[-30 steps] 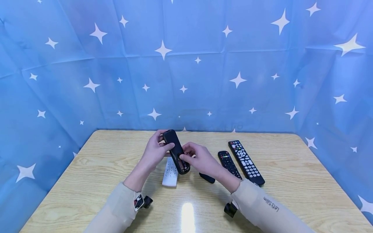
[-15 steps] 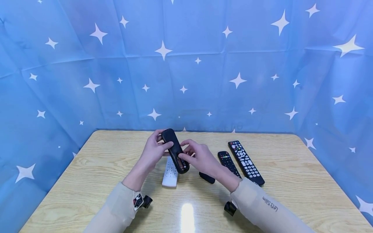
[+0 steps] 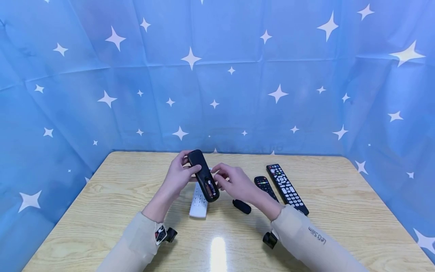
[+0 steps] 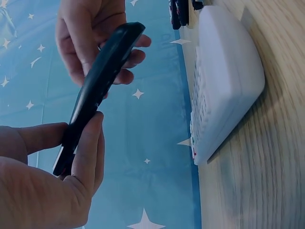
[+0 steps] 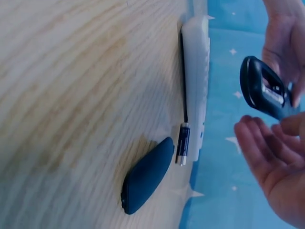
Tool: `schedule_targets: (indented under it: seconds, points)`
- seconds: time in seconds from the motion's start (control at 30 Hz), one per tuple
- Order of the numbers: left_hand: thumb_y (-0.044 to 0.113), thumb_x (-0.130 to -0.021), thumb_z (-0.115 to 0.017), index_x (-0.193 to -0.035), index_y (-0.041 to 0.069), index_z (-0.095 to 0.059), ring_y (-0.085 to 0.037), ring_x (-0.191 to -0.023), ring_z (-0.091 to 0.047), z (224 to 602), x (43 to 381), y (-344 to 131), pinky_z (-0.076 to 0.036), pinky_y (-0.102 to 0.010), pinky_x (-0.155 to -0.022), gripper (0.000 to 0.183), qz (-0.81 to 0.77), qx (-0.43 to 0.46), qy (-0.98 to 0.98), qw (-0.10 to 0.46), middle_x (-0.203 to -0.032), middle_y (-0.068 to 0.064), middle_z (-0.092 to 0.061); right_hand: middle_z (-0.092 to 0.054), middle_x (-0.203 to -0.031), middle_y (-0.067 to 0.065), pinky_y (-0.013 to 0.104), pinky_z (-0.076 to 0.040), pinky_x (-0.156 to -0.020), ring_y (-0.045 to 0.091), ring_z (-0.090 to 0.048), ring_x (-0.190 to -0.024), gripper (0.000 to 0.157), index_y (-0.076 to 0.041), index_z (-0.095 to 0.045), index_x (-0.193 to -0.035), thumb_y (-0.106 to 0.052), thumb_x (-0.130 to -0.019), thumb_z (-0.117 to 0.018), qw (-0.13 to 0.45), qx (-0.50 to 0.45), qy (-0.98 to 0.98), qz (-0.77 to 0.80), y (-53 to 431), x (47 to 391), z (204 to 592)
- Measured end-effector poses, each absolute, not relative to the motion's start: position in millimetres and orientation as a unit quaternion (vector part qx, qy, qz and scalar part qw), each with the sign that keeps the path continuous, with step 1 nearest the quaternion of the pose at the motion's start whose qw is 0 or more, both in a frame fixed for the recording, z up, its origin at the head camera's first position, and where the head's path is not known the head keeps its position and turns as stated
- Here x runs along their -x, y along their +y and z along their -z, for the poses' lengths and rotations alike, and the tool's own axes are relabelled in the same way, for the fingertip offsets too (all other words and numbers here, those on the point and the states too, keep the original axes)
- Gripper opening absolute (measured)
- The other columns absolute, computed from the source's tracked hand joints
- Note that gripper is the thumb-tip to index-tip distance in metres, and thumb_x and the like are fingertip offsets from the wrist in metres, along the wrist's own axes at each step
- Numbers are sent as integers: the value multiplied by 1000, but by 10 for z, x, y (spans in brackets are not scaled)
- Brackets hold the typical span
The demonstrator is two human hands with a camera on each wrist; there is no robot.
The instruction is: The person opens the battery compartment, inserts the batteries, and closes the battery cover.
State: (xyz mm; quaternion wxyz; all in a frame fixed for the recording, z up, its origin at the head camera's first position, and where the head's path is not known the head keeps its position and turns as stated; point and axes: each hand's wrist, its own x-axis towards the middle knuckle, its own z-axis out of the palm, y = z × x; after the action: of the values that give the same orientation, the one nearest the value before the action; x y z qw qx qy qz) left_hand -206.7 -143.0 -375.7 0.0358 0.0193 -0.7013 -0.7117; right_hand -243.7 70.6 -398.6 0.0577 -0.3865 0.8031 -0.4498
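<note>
In the head view my left hand grips a black remote control by its upper part, thumb across its back. The remote tilts above the table, back side showing. Its battery compartment is uncovered near the lower end, with at least one battery visible inside in the right wrist view. Beside the remote's right edge is my right hand, fingers loosely bent and nothing seen between them. Below, a white remote control lies on the table; a loose battery lies beside it.
A small black rounded piece lies on the table below my right hand. Further right rest a black remote with coloured buttons and a longer one with white buttons. A blue star-patterned curtain stands behind the wooden table.
My right thumb and fingers have come off the battery compartment and drawn slightly right, so more of the compartment shows. My left hand, still holding the black remote, has shifted slightly left.
</note>
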Motion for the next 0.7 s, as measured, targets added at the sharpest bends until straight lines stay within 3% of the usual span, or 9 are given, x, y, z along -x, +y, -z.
schedule_targets:
  seconds: [0.2, 0.47, 0.7]
  points:
    - [-10, -94, -64, -140, 4, -51, -37, -104, -67, 3761, 2069, -1452, -62, -44, -75, 49, 709, -25, -704, 37, -129, -24, -58, -72, -106, 13, 32, -56, -75, 22, -68, -95, 17, -2, -69, -115, 0, -102, -58, 38, 377, 844, 380, 715, 2539, 3997]
    - [-8, -95, -65, -140, 6, -51, -38, -106, -66, 3767, 2070, -1452, -62, -43, -75, 50, 697, -33, -715, 33, -129, -23, -57, -71, -107, 11, 41, -55, -86, 25, -65, -97, 16, 1, -73, -110, 4, -96, -66, 59, 368, 885, 280, 713, 2651, 4049]
    - [-7, -95, -65, -140, 6, -51, -38, -106, -65, 3774, 2075, -1449, -62, -43, -75, 48, 690, -31, -723, 30, -129, -23, -57, -71, -102, 9, 42, -55, -89, 29, -67, -102, 21, 1, -75, -106, 9, -92, -62, 77, 371, 897, 227, 659, 2716, 4127]
